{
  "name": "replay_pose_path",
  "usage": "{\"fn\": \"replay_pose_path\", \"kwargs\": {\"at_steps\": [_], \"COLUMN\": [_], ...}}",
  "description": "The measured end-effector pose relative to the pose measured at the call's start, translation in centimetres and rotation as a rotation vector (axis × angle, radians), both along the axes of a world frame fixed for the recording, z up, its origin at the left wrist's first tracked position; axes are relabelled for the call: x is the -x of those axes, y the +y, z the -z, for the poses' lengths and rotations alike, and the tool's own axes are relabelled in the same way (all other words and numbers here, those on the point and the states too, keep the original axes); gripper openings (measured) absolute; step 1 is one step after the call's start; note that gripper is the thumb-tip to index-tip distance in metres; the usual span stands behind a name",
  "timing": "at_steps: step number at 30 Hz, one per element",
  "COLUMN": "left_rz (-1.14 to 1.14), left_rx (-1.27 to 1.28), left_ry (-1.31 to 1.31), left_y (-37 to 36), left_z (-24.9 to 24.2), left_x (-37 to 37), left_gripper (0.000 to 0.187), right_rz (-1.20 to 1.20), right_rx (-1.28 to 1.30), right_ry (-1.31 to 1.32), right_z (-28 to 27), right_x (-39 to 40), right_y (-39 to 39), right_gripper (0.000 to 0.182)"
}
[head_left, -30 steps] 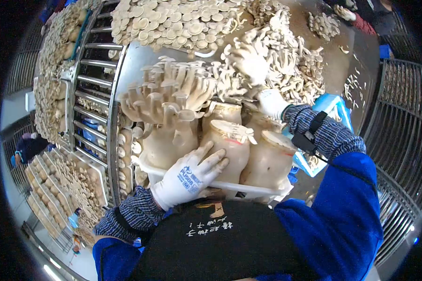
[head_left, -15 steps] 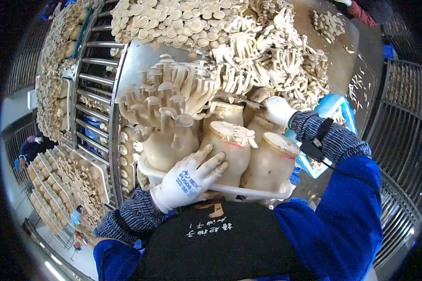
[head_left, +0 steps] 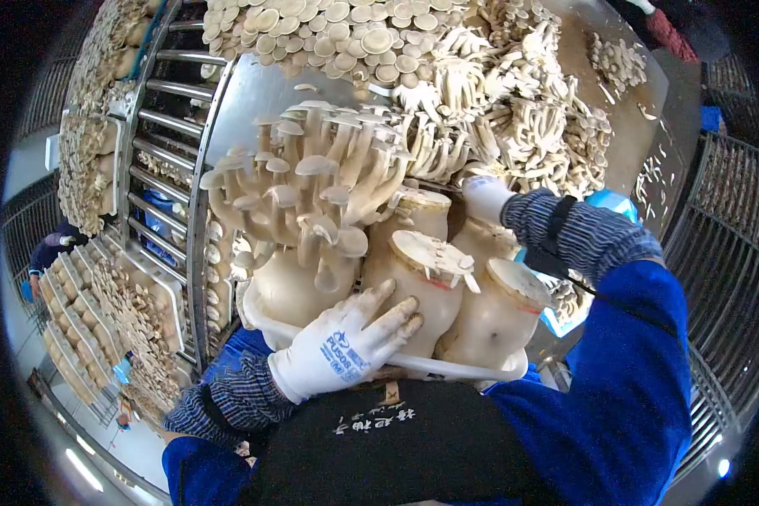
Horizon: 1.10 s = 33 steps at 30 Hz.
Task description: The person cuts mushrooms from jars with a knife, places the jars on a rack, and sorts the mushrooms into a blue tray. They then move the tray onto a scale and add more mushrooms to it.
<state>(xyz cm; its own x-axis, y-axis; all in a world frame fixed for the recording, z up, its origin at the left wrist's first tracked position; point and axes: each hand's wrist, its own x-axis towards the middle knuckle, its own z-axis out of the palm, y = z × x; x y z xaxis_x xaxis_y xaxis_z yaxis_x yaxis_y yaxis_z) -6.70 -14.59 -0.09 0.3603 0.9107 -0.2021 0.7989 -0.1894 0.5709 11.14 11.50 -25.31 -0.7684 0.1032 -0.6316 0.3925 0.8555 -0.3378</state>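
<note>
My left hand [head_left: 346, 341], in a white printed glove, lies with fingers apart against the front of a cut mushroom bottle [head_left: 413, 291]. My right hand [head_left: 484, 199] is closed behind the bottles, around what looks like a knife; only a thin part of its blade [head_left: 434, 185] shows. A white basket [head_left: 506, 368] at my waist holds several pale bottles. At its left, one bottle [head_left: 299, 282] still bears a tall mushroom cluster [head_left: 312, 169]. Ragged white stubs top the middle bottle, and another trimmed bottle [head_left: 502, 312] leans at the right.
Loose mushroom clusters [head_left: 514, 110] pile on the metal table [head_left: 253, 97] beyond the basket. A roller conveyor [head_left: 173, 122] runs along the left, with trays of bottles [head_left: 76, 325] past it. A blue-edged crate [head_left: 611, 202] stands at right. Another person's sleeve [head_left: 670, 35] shows at top right.
My right hand has shifted slightly left and nearer the bottles, and less of the blade shows. My left hand stays on the middle bottle. The view has tilted a little.
</note>
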Motion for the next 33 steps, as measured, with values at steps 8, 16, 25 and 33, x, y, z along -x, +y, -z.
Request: {"fn": "replay_pose_path", "kwargs": {"at_steps": [8,16,25,33], "left_rz": [-0.066,-0.114,-1.402,-1.42], "left_rx": [-0.038,-0.14,-0.386,0.205], "left_ry": [0.037,-0.071,0.293,-1.41], "left_y": [-0.8,-3.4,-10.5,-10.5], "left_z": [1.4,1.7,2.6,6.4], "left_x": [-0.5,-0.3,1.8,5.7], "left_gripper": [0.047,0.038,0.056,0.048], "right_rz": [-0.016,-0.045,0.399,0.167], "right_rx": [-0.042,-0.231,-0.291,-0.106], "right_ry": [-0.091,0.284,0.378,0.141], "right_z": [5.3,15.3,6.9,-5.2], "right_x": [0.9,-2.1,-3.9,-5.6], "right_y": [-0.5,0.3,8.9,-1.8], "right_gripper": [0.025,0.027,0.033,0.027]}}
